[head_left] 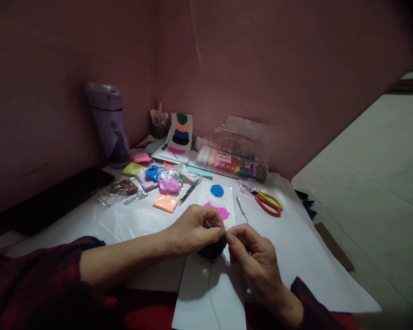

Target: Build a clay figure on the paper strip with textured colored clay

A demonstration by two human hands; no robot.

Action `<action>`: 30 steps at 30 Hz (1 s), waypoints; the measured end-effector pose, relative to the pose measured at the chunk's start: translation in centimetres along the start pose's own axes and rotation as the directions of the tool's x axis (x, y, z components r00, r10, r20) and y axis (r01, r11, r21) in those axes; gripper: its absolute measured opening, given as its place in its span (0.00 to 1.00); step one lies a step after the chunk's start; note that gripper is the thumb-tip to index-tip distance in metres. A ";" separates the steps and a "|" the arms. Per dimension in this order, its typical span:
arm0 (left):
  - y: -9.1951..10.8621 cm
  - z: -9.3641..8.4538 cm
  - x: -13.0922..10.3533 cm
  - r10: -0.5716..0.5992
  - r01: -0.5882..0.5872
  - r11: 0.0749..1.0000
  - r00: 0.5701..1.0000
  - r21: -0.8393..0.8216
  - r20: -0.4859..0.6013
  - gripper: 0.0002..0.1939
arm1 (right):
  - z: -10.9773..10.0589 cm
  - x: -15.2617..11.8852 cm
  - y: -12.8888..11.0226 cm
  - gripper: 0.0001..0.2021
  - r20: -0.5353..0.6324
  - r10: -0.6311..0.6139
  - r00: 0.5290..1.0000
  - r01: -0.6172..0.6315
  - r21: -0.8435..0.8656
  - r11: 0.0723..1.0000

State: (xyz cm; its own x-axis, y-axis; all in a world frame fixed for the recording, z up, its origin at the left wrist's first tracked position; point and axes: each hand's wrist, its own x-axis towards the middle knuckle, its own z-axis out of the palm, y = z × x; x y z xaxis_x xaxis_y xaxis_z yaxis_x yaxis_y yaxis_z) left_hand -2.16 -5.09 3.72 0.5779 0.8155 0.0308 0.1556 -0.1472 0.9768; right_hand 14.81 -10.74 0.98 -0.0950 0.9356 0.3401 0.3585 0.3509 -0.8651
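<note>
My left hand (196, 231) is closed on a small plastic packet of black clay (211, 251), which hangs partly hidden beneath the fingers. Thumb and forefinger of my right hand (253, 256) are pinched together at the packet's edge, touching the left fingertips; what lies between them is too small to make out. Below both hands is a white paper strip (209, 298) with a thin drawn line. Its far part carries a textured blue clay round (217, 190), pencil scribbles, and a pink clay patch (220, 211).
Scissors (268, 204) and a slim metal tool (241, 210) lie right. Left are several clay packets (165, 204), a marker (190, 191) and a black slab (55, 199). Behind stand a purple bottle (109, 126), a coloured sample card (181, 137) and a clay bag (230, 160) by the wall.
</note>
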 end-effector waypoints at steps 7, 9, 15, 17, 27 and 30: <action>-0.3 0.1 0.2 0.004 -0.007 0.999 0.999 -0.054 -0.044 0.07 | 0.0 0.0 -0.1 0.09 -0.012 0.041 0.999 -0.041 0.021 0.999; -0.5 0.1 0.4 0.000 -0.007 0.991 0.999 -0.135 -0.051 0.09 | 0.0 0.0 -0.1 0.09 -0.031 0.053 0.998 -0.053 0.030 0.998; -1.0 -0.1 0.6 -0.033 0.014 0.963 0.997 -0.267 -0.067 0.10 | 0.0 -0.2 0.0 0.09 -0.081 0.057 0.995 -0.054 0.033 0.998; -1.0 -0.1 0.5 -0.038 0.015 0.963 0.996 -0.268 -0.080 0.10 | 0.0 -0.2 0.1 0.09 -0.071 0.057 0.996 -0.056 0.024 0.998; -0.6 -0.1 0.3 -0.023 0.013 0.974 0.999 -0.227 -0.038 0.10 | 0.0 -0.1 -0.2 0.09 -0.065 -0.011 0.998 0.008 -0.037 0.999; -0.7 -0.2 0.4 -0.020 0.014 0.971 1.000 -0.240 -0.023 0.10 | 0.0 -0.2 -0.4 0.09 -0.093 -0.015 0.996 0.012 -0.028 1.000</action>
State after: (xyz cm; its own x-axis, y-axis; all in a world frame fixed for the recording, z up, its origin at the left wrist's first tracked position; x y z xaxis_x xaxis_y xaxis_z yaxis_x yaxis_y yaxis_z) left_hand -2.14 -4.54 3.11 0.5562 0.8309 0.0163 -0.0332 0.0027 0.9994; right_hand 14.74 -11.08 1.23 -0.0133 0.9226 0.3855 0.3831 0.3608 -0.8503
